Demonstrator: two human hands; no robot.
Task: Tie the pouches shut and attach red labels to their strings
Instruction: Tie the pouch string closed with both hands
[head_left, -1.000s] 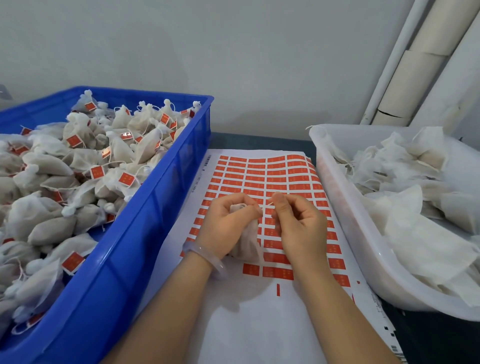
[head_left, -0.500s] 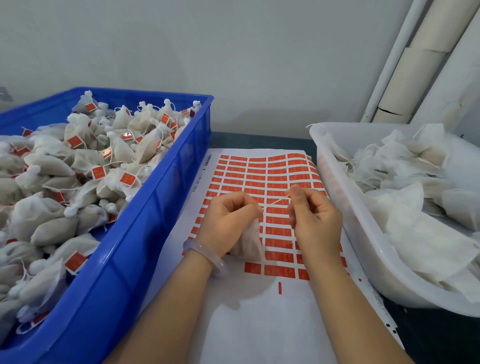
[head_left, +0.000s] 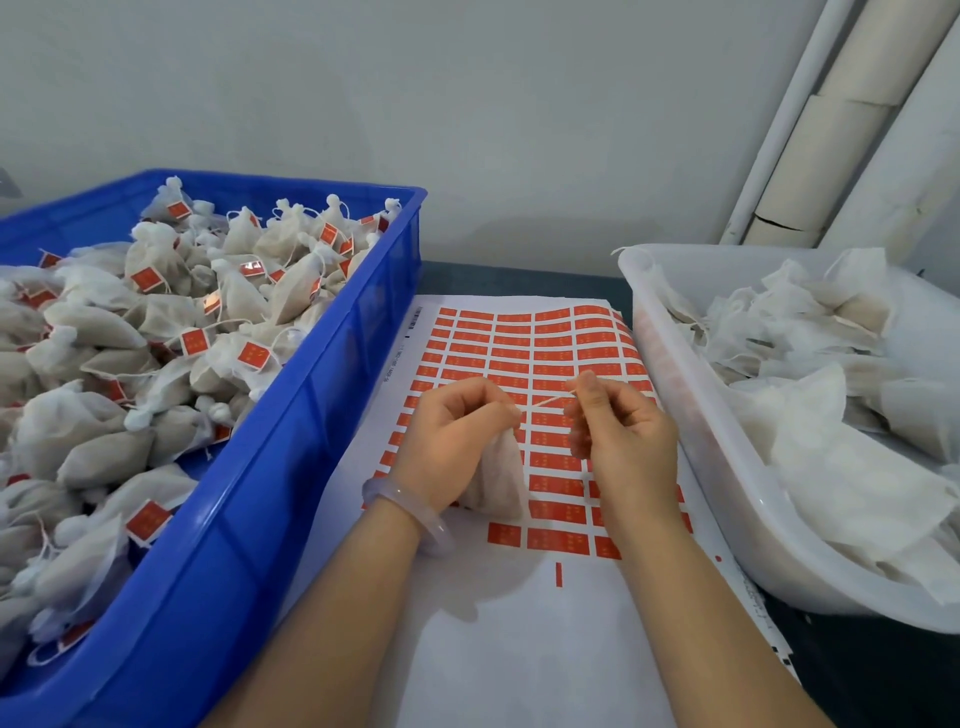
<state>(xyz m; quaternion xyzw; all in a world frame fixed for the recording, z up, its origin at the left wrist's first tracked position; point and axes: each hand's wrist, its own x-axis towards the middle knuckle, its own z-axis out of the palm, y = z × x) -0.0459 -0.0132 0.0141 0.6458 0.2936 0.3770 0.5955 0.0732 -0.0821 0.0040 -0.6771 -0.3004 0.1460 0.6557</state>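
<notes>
A small white pouch (head_left: 497, 478) hangs from my left hand (head_left: 457, 441), which grips its gathered neck above the sheet. My right hand (head_left: 621, 441) pinches the pouch's thin string (head_left: 551, 400) and holds it taut, up and to the right of the neck. Both hands hover over a white sheet of red labels (head_left: 519, 348) laid flat on the table. Several rows of labels remain on the sheet, and its near part is bare backing paper.
A blue crate (head_left: 332, 364) on the left is heaped with tied pouches carrying red labels. A translucent white tub (head_left: 691, 415) on the right holds untied pouches. Pale pipes (head_left: 831, 119) run up the grey wall at the back right.
My right hand has drawn away from the left, up and to the right, pulling the string out taut. The left hand keeps its grip on the pouch neck.
</notes>
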